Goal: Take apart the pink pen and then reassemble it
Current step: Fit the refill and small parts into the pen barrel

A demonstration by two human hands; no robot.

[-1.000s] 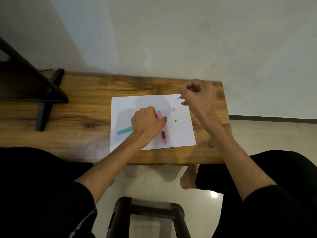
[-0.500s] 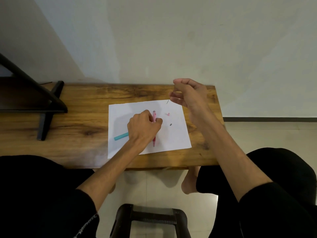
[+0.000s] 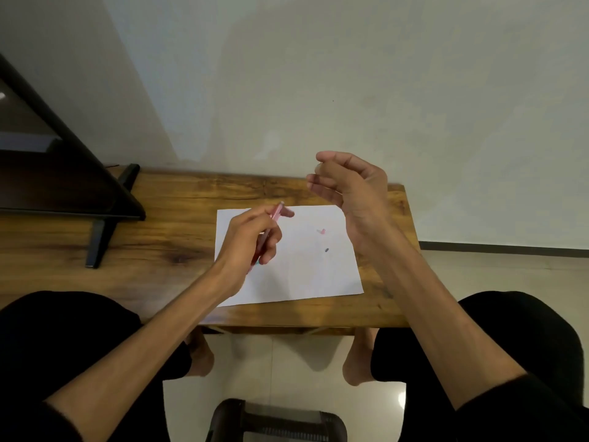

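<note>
Head cam shot, looking down at a small wooden table (image 3: pixel 178 215) with a white sheet of paper (image 3: pixel 306 275) on it. Left hand (image 3: pixel 248 240) is closed around the pink pen (image 3: pixel 276 213), lifted a bit off the paper with its far end poking up past the fingers. Right hand (image 3: pixel 350 189) is raised above the table's far edge, fingers curled in toward the thumb like it's pinching something thin, but honestly it's too blurry to tell if anything is in there.

Two loose bits sit on the paper, well apart from both hands: a small pink piece (image 3: pixel 322 231) and a tiny dark piece (image 3: pixel 326 250). A sliver of something teal peeks out under the left hand.

My guess is the pen is already apart and it's the reassembly stage, barrel in one hand, inner part maybe in the other. Next move probably needs both hands brought together and lined up with the open end of the barrel, so steady aim matters. Those little pieces go back on after.
</note>
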